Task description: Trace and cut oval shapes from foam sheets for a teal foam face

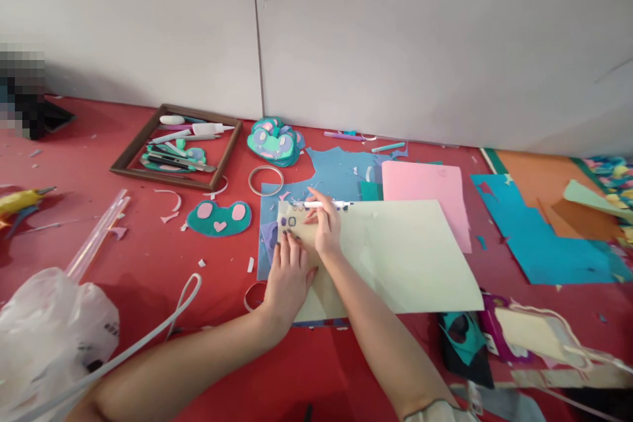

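A large pale cream sheet (400, 257) lies in front of me, over blue foam sheet offcuts. Small dark shapes are drawn near its upper left corner. My left hand (289, 270) presses flat on the sheet's left part, fingers extended just below the drawn shapes. Above and to the right of it, my right hand (327, 227) grips a white pen (324, 204), held almost level over the sheet's top edge. To the left lies a teal cut-out mask shape (220, 218) with pink ovals and a pink heart.
A brown frame (222, 151) with pens, glue and a cutter stands at the back left, beside stacked cut-outs (274, 142). Pink foam (425, 178) and blue sheets (534, 244) lie right. A plastic bag (54, 336), cable and yellow glue gun (22, 200) are at left.
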Available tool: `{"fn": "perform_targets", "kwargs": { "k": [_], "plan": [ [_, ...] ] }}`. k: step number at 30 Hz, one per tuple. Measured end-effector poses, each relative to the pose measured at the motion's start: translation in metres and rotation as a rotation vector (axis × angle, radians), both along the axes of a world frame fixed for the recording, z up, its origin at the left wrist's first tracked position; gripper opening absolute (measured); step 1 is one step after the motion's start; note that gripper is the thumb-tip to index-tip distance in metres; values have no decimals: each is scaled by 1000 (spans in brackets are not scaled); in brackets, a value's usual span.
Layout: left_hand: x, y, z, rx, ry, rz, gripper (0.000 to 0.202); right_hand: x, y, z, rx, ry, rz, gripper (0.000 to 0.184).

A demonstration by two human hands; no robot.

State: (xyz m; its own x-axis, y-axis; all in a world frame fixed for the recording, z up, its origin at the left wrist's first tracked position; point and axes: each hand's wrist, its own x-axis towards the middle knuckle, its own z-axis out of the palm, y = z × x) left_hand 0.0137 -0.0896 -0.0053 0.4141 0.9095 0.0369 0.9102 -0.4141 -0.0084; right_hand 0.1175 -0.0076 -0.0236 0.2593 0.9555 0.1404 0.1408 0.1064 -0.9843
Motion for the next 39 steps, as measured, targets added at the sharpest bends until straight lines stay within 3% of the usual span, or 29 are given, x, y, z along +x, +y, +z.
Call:
{"fn": "perform_targets", "kwargs": {
  "k": [5, 9, 15, 22, 26, 28, 30, 33, 35, 37, 39],
  "plan": [
    [0, -1, 0, 3, 7, 15, 48, 1, 4, 0, -16, 96, -185, 36],
    [0, -1, 0, 1, 14, 15, 49, 11, 9, -1, 7, 117, -240, 28],
    [0, 0, 1, -1, 6, 17, 47, 30, 19, -1, 25, 105, -219, 27],
    [2, -1, 6, 10, 107, 4, 46, 36, 22, -3, -78, 223, -123, 29],
    [2, -2, 5, 26, 119, 1, 47, 34, 22, 1, -84, 205, -59, 56],
    [2, -2, 3, 33, 114, -2, 48, 32, 22, 2, -65, 176, -35, 70],
    [2, -2, 1, 43, 115, -5, 49, 31, 21, 0, -44, 124, -9, 72],
    [3, -2, 0, 54, 127, -6, 50, 31, 19, -6, -35, 5, 9, 53],
    [3, -3, -1, 54, 148, -4, 50, 28, 19, -8, -11, -120, -51, 41],
    [4, -3, -2, 52, 166, -1, 51, 22, 21, -5, 36, -261, -99, 35],
    [4, -3, -3, 48, 167, 1, 52, 11, 26, 3, 50, -386, -50, 31]
  ]
}}
